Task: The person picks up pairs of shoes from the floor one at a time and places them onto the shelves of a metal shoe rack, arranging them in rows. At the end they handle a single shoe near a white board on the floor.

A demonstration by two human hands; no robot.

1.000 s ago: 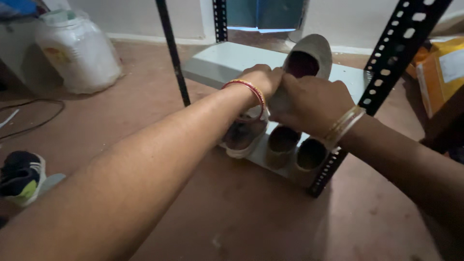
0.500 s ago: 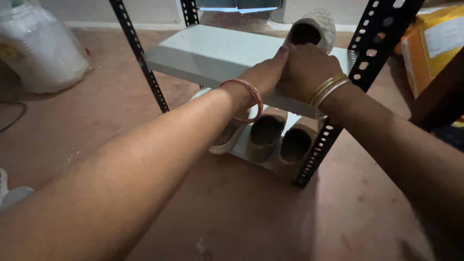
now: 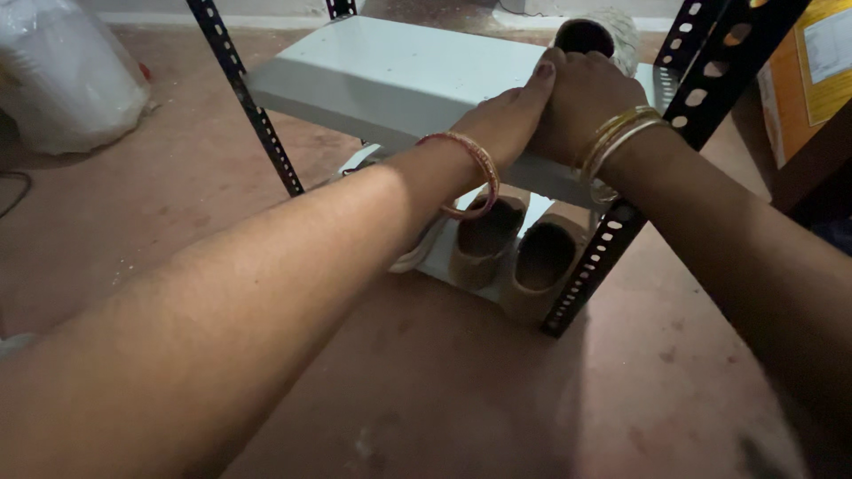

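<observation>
Both hands meet at the far right of a pale metal shelf (image 3: 390, 75), where a light-coloured shoe (image 3: 596, 34) stands with its dark opening facing the camera. The right hand (image 3: 581, 102) lies over the near end of that shoe, fingers curled down on it, and seems to be gripping it, though the fingers hide the contact and the shoe's far side runs out of the top of the view. The left hand (image 3: 510, 115) is pressed against the right hand from the left, its fingers stretched flat along it toward the shoe; whether it has closed on anything cannot be told from this angle. A red and gold bangle (image 3: 468, 173) circles the left wrist, and gold bangles (image 3: 617, 137) sit on the right wrist. The shelf belongs to a rack of black slotted uprights (image 3: 248, 106), one at the near left and one at the right. On the lower shelf, below the hands, a pair of tan shoes (image 3: 515, 248) sits side by side with openings up, and a white shoe (image 3: 417, 253) lies just left of them, mostly hidden by the left forearm. A white plastic sack (image 3: 62, 75) rests on the reddish floor (image 3: 461, 390) at the far left, and a yellow-orange box (image 3: 812, 71) stands at the far right.
</observation>
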